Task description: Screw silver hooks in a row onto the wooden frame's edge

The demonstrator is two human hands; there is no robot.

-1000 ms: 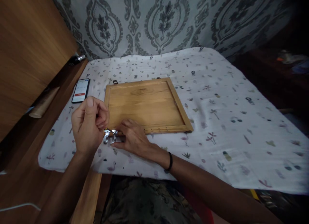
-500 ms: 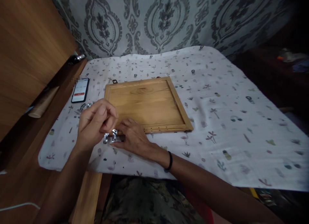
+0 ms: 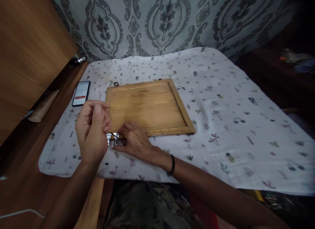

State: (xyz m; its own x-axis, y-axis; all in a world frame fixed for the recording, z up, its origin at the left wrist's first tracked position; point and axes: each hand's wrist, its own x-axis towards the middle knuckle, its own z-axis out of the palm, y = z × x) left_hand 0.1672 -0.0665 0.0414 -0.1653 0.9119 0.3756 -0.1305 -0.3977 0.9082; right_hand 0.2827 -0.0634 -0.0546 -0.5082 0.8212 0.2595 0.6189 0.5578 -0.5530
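A framed wooden panel (image 3: 145,105) lies flat on the patterned white cloth. At its near left corner is a small shiny metal fitting (image 3: 115,137). My right hand (image 3: 135,138) grips this fitting against the panel's near edge, thumb below and fingers above. Just left of it, my left hand (image 3: 92,130) is raised with fingers curled and thumb pressed on them; whatever it pinches is too small or hidden to make out. A dark metal loop (image 3: 116,84) sticks out past the panel's far left corner.
A phone (image 3: 81,93) with a lit screen lies left of the panel on the cloth (image 3: 221,124). Further left are a brown cylinder (image 3: 44,105) and a wooden cabinet side (image 3: 31,45). A patterned curtain (image 3: 167,22) hangs behind.
My left hand has shifted slightly left and turned, its fingers curled closer. My right hand has stayed at the fitting. The view has moved a little.
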